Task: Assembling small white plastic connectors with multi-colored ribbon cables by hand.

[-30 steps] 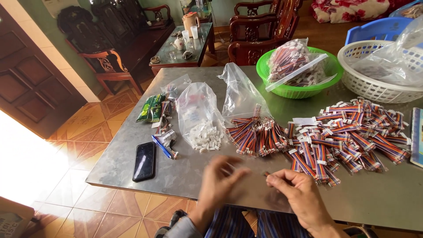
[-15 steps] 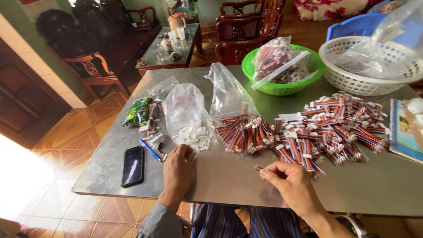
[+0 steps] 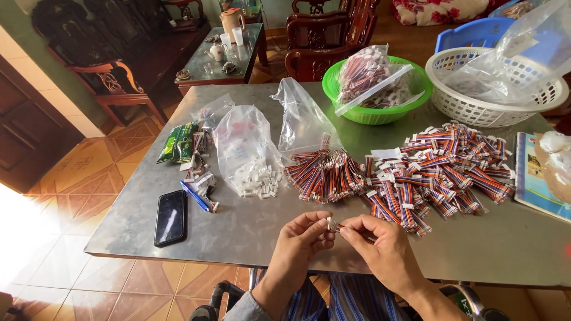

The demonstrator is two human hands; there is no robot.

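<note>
My left hand (image 3: pixel 300 244) pinches a small white plastic connector (image 3: pixel 329 223) at the near edge of the grey metal table (image 3: pixel 250 229). My right hand (image 3: pixel 377 246) meets it fingertip to fingertip and holds the end of a short striped wire piece (image 3: pixel 336 226) against the connector. Just beyond the hands lie a bundle of multicoloured ribbon wires (image 3: pixel 324 172) and a larger heap of wire pieces with white ends (image 3: pixel 443 166). A clear bag with loose white connectors (image 3: pixel 250 157) lies open to the left of them.
A black phone (image 3: pixel 171 217) and a blue pen (image 3: pixel 194 196) lie at the left. A green packet (image 3: pixel 177 141), a green bowl (image 3: pixel 380 110) with bagged wires, a white basket (image 3: pixel 493 107) and a booklet (image 3: pixel 535 175) stand further back. Wooden chairs and a glass side table lie beyond.
My left hand came back from the bag of white connectors to meet my right hand at the table's near edge. Both hands now pinch together over a connector and a wire end.
</note>
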